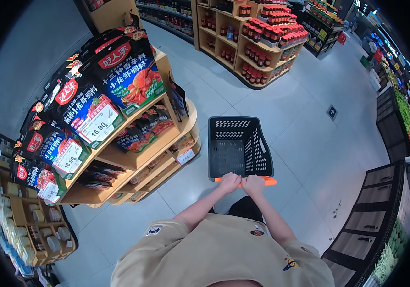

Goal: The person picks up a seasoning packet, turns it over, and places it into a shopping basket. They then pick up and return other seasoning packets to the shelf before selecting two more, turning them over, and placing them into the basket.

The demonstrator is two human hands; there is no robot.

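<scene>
A black plastic shopping basket with slotted sides stands in front of me, and nothing lies in the part of its inside that shows. Its orange handle runs along the near edge. Both my hands are wrapped round this handle, close together near its middle: my left hand and, just to its right, my right hand. The fingers curl over the bar and are partly hidden from above.
A wooden shelf of black seasoning bags with price tags is close on the left. Ahead, a rounded shelf holds red-lidded jars. Dark cabinets with vegetables line the right. Tiled floor runs between them.
</scene>
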